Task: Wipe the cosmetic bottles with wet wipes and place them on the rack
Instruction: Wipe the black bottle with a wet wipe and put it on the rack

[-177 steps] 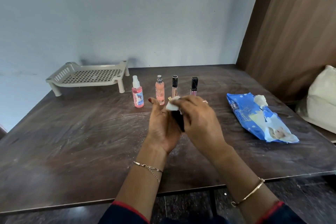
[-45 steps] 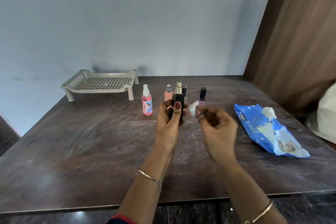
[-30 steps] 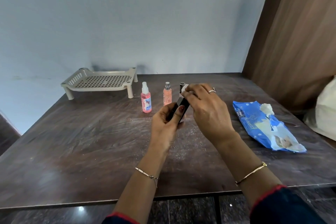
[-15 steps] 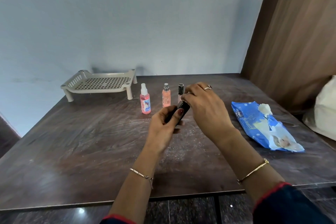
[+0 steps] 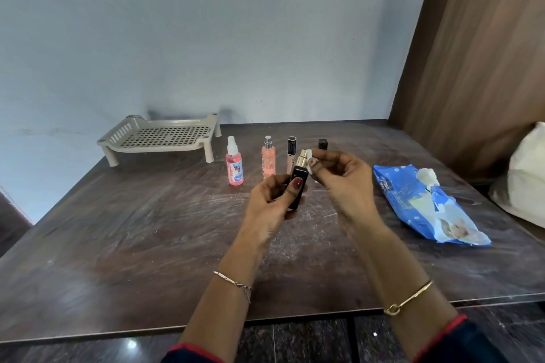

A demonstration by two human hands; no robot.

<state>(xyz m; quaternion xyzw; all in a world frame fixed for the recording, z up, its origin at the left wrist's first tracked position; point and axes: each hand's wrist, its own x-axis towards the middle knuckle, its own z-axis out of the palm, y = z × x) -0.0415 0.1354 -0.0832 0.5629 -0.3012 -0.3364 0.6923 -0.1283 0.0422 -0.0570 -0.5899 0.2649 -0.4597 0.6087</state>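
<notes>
Her left hand (image 5: 275,200) grips the small black bottle with a gold neck (image 5: 298,183) upright, neck exposed for cleaning; her right hand (image 5: 339,177) pinches a wadded white wipe (image 5: 309,160) against it; the beige slotted plastic rack (image 5: 165,138) waits bare, far-left

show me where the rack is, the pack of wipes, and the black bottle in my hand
rack (image 5: 165,138), head view, on its slotted top surface.
pack of wipes (image 5: 413,200), head view, on the blue wrapper's middle.
black bottle (image 5: 298,186), head view, on its dark body, held by the left hand (image 5: 271,209).
</notes>
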